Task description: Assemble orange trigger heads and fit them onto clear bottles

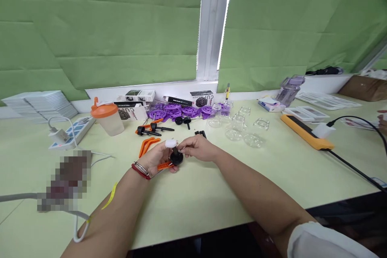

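My left hand (159, 157) is closed around a black part with a round base (176, 158) and an orange arm (165, 165). A white covering shows on one of its digits. My right hand (198, 148) pinches at the upper side of the black part; whatever its fingertips hold is hidden. Just behind it lies a small black piece (200, 133). Orange curved pieces (148, 145) rest beyond my left wrist. Farther back are black stems with orange parts (155, 127) and two loose black knobs (183, 120).
Purple spoked discs (181, 111) lie before printed boxes (202, 98) at the back. Clear plastic cups (237, 127) stand right of them. An orange-lidded shaker (110, 123) and a power strip (75, 131) are left. An orange-and-black power strip (305, 132) trails a cable rightward.
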`<state>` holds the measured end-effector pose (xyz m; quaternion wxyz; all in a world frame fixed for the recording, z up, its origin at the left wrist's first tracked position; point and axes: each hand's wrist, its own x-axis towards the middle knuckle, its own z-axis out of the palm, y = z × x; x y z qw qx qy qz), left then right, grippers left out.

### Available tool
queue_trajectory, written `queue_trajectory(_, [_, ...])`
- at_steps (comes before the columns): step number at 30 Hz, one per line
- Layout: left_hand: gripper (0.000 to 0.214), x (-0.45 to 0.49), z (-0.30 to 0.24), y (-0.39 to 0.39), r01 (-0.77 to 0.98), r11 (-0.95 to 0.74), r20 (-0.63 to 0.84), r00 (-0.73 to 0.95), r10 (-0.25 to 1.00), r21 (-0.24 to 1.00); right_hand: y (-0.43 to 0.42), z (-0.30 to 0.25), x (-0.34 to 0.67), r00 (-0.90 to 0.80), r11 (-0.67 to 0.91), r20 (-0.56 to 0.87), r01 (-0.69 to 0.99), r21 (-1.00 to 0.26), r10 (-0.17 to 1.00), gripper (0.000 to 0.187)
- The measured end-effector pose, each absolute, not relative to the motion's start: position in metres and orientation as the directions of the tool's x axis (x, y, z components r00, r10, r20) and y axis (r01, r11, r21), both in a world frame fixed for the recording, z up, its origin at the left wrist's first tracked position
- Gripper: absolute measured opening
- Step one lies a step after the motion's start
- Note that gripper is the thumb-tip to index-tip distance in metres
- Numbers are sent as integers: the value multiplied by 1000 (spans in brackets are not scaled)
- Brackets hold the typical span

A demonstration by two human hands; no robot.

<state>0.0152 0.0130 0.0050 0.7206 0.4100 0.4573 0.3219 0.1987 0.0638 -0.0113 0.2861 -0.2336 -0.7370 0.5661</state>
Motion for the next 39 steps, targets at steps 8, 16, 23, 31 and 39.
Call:
queue_trajectory(8, [41,14,4,13,-89,465,-399,387,831,881,62,-12,195,-710,187,115,24,-982,695,18])
queue_trajectory(16, [43,15,6,12,-92,462,-393,400,828,882,62,-13,195,-707,191,138,-4,-982,693,21])
queue_trajectory(23, [47,15,6,13,-90,468,-397,406,823,879,62,-13,194,-700,182,141,-16,-983,700,25])
queue_trajectory(31, [55,16,10,10,-62,460,-398,406,822,886,63,-13,194,-689,168,163,-60,-984,706,28])
queue_trajectory(39, [59,13,8,11,-72,455,-386,425,819,888,62,-14,193,-677,159,169,-77,-984,716,31])
